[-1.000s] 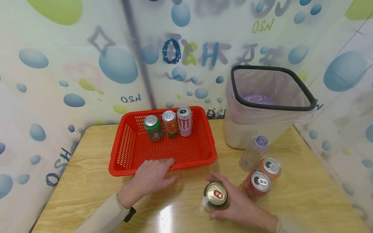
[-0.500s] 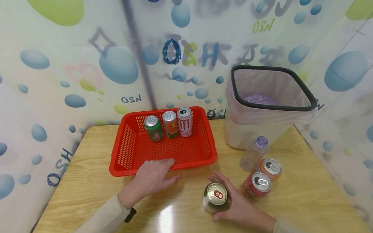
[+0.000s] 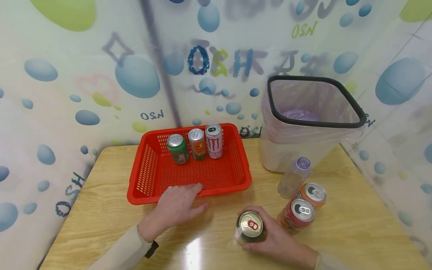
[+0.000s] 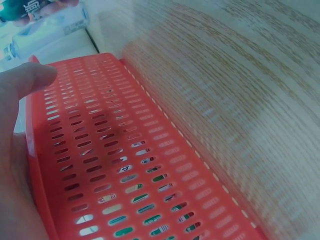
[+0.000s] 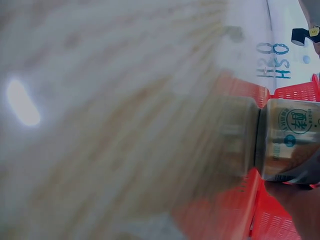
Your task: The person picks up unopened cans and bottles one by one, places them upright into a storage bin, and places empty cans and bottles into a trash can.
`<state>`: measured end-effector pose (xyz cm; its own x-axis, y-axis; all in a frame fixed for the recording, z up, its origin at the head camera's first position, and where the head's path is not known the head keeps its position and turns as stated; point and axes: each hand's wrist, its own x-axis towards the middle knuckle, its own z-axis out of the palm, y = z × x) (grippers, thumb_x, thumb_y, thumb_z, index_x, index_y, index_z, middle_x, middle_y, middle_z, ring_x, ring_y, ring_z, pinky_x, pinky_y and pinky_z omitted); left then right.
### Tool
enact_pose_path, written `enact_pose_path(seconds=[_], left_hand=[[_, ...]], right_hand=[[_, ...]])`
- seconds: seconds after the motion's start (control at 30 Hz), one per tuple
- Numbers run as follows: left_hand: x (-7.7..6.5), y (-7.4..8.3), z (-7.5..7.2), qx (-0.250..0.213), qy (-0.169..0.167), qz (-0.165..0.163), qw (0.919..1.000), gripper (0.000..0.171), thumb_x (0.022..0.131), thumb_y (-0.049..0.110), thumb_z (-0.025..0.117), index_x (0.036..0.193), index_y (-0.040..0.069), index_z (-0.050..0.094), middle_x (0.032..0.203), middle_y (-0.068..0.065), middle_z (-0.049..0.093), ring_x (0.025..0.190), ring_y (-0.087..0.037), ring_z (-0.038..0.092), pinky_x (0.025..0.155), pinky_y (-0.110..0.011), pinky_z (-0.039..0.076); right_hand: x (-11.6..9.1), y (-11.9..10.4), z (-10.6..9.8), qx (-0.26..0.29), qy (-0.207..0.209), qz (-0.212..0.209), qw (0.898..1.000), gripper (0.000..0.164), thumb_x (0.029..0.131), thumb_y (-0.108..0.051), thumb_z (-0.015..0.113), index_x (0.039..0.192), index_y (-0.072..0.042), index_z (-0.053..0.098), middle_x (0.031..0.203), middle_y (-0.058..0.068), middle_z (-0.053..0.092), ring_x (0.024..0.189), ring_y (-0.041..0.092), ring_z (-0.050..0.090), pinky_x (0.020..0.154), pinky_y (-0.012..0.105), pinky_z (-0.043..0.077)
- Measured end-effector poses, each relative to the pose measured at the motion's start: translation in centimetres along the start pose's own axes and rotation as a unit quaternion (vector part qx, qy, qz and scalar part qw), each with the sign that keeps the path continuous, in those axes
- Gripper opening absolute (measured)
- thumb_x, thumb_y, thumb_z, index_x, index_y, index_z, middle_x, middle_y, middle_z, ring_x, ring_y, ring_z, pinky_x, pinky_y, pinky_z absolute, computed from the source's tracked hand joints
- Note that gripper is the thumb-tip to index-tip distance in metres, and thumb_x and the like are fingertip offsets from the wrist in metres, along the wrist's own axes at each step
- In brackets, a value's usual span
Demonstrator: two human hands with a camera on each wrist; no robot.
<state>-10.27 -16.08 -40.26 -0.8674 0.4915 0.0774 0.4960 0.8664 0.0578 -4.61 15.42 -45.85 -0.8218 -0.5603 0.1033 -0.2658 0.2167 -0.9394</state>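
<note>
My right hand (image 3: pixel 278 240) grips a dark and silver drink can (image 3: pixel 249 227) with a gold lid and red tab, its thumb and fingers curled round the can's right side. The can stands upright on the table; the right wrist view shows its printed side (image 5: pixel 295 135). My left hand (image 3: pixel 173 206) rests over the front rim of a red plastic basket (image 3: pixel 222 190), thumb stretched to the right. Some left fingertips are hidden. Inside the basket, along its back, stand a green can (image 3: pixel 177 150), an orange can (image 3: pixel 197 145) and a pink-and-white can (image 3: pixel 214 142).
Right of my right hand stand a dark red can (image 3: pixel 293 215) and an orange can (image 3: pixel 312 195). A clear plastic bottle (image 3: pixel 291 180) with a purple neck is behind them. At the back right is a lined bin (image 3: pixel 293 150) with a black rim.
The fingers of my right hand have closed in against the dark can, where half a second ago they stood more spread. My left hand and the basket look the same.
</note>
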Motion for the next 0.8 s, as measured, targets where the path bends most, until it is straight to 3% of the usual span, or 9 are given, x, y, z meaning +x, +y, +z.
enact_pose_path(seconds=[0.13,0.3,0.53,0.7,0.8], left_hand=[[0.0,-0.1,0.2,0.009,0.035,0.022,0.9991,0.027,0.089,0.032,0.080,0.090,0.018,0.057,0.060,0.009,0.042,0.046,-0.011,0.039,0.038,-0.026,0.029],[0.2,-0.2,0.4,0.037,0.061,0.038,0.9967,0.029,0.085,0.000,0.072,0.083,0.018,0.049,0.059,0.007,0.042,0.045,-0.013,0.043,0.036,-0.026,0.029],[0.5,-0.1,0.4,0.037,0.052,0.026,0.9976,0.029,0.084,-0.004,0.068,0.082,0.018,0.050,0.055,0.008,0.037,0.044,-0.013,0.041,0.035,-0.026,0.030],[0.5,0.1,0.2,0.023,0.048,0.012,0.9985,0.029,0.085,-0.006,0.068,0.082,0.018,0.051,0.055,0.007,0.039,0.044,-0.013,0.039,0.035,-0.027,0.031],[0.6,0.1,0.1,0.015,0.049,0.011,0.9986,0.028,0.085,-0.006,0.068,0.084,0.018,0.054,0.057,0.007,0.044,0.045,-0.012,0.039,0.036,-0.026,0.031]], right_hand=[[0.1,0.1,0.1,-0.011,-0.003,-0.016,1.000,0.078,0.084,-0.032,0.088,0.145,-0.012,0.045,0.134,-0.003,0.062,0.123,0.016,0.061,0.109,0.019,0.040],[0.0,0.0,0.0,-0.023,0.001,-0.007,1.000,0.076,0.085,-0.036,0.087,0.145,-0.016,0.046,0.133,-0.006,0.063,0.121,0.015,0.061,0.109,0.020,0.040],[0.1,-0.9,0.0,-0.041,0.016,-0.023,0.999,0.073,0.085,-0.034,0.087,0.145,-0.019,0.047,0.132,-0.007,0.063,0.120,0.015,0.061,0.108,0.021,0.041],[0.5,-3.4,-0.6,-0.055,0.017,-0.018,0.998,0.073,0.085,-0.031,0.087,0.145,-0.025,0.046,0.132,-0.009,0.063,0.118,0.013,0.062,0.105,0.023,0.046],[1.0,-5.1,-1.0,-0.061,0.034,-0.037,0.997,0.074,0.084,-0.027,0.089,0.145,-0.025,0.047,0.133,-0.008,0.063,0.118,0.013,0.063,0.106,0.022,0.045]])
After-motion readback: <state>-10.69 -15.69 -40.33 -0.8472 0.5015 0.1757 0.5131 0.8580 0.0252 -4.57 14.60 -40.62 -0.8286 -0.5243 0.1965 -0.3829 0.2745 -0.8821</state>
